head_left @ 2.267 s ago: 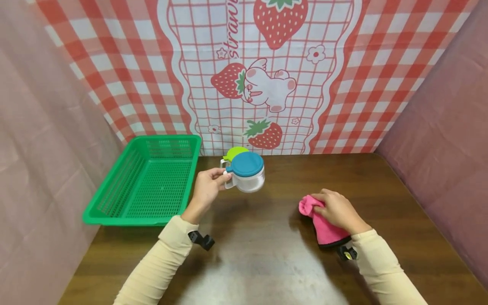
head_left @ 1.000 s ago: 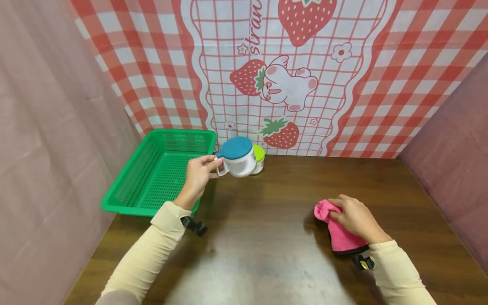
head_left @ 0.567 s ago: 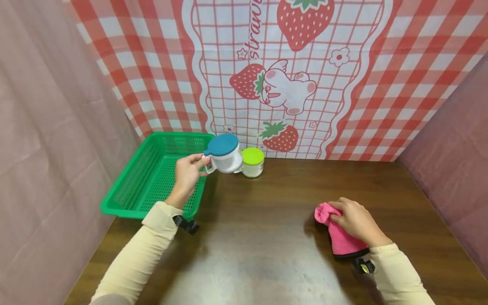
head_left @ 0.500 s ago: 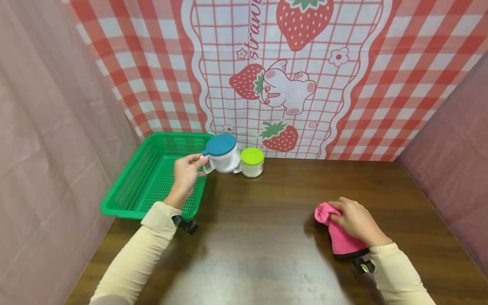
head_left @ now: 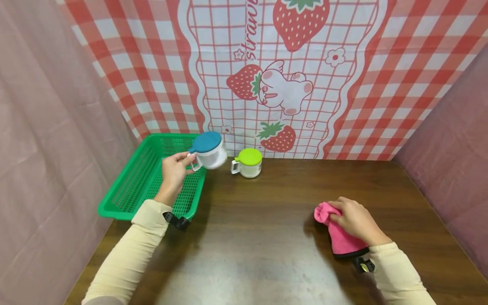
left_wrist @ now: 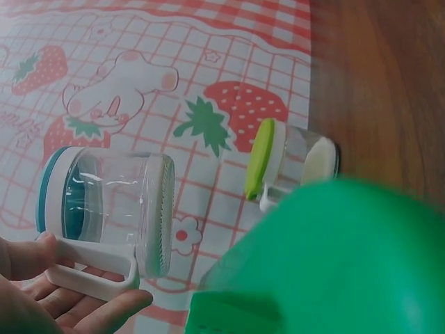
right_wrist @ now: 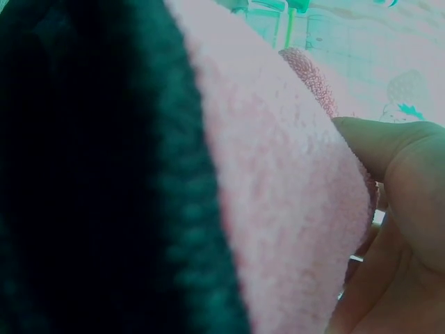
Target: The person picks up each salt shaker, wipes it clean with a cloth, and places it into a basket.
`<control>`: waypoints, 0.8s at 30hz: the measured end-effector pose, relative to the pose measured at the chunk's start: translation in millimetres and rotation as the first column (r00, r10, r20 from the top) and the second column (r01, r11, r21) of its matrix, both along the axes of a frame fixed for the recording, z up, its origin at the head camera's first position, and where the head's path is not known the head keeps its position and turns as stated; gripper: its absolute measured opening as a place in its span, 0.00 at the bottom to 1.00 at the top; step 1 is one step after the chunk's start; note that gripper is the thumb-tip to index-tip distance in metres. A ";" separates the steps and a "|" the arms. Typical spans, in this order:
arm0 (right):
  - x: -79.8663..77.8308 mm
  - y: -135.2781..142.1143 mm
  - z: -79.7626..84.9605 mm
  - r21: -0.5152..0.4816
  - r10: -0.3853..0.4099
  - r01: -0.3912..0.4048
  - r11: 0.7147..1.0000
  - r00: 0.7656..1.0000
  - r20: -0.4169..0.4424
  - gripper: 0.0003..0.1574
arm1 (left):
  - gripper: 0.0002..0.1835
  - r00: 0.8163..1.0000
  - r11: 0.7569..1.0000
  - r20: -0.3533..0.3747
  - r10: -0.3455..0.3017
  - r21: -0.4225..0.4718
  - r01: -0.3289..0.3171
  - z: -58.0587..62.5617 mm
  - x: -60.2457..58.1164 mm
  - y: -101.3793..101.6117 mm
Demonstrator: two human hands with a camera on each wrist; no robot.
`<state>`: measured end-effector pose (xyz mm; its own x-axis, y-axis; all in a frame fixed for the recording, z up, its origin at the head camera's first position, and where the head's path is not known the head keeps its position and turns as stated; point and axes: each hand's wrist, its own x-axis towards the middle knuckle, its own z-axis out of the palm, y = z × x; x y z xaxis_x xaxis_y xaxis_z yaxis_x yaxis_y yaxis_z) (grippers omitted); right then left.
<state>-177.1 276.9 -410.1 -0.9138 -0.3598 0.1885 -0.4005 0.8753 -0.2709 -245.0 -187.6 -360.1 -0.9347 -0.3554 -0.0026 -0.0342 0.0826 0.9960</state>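
Note:
My left hand [head_left: 174, 171] grips the white handle of a clear glass jar [head_left: 211, 157] with a blue lid. The jar is raised off the table at the right rim of a green basket [head_left: 104, 210]. In the left wrist view, thumb and fingers close on the handle of this see-through jar [left_wrist: 118, 202]. A second jar [head_left: 249, 169] with a lime-green lid and white handle stands on the table to the right, with some pale contents visible. My right hand [head_left: 354, 220] pinches a bunched pink cloth [head_left: 343, 239] with a black edge; the cloth fills much of the right wrist view.
The perforated green basket stands at the table's left, against the pink side curtain [head_left: 49, 140]. A strawberry-print cloth [head_left: 282, 84] hangs at the back edge of the brown wooden table [head_left: 259, 245]. Another pink curtain [head_left: 450, 135] borders the right side.
My left hand has carried the blue-lidded jar leftward to the basket's rim, uncovering the green-lidded jar and its handle. My right hand keeps its hold on the pink cloth.

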 end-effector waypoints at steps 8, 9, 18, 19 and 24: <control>1.7 -0.3 -0.6 0.000 -0.008 0.008 1.000 1.000 0.006 0.19 | 0.19 1.000 0.999 -0.005 0.028 0.038 -0.028 3.4 -3.3 -13.8; 1.8 -0.3 -0.7 0.000 -0.007 0.007 1.000 1.000 0.004 0.19 | 0.19 1.000 0.999 -0.002 0.030 0.039 -0.030 3.8 -3.5 -15.5; 0.6 -0.2 0.7 -0.001 0.001 -0.001 1.000 1.000 -0.011 0.19 | 0.19 0.999 0.999 0.020 0.047 0.002 -0.047 8.1 -8.0 -30.3; 0.6 -0.2 0.7 -0.001 0.000 0.000 1.000 1.000 -0.011 0.19 | 0.19 0.998 0.999 0.019 0.052 -0.006 -0.051 8.8 -9.1 -32.0; 0.5 0.3 1.3 -0.005 -0.001 0.001 1.000 1.000 -0.015 0.18 | 0.19 0.997 0.997 0.010 0.078 0.001 -0.078 12.8 -15.0 -38.7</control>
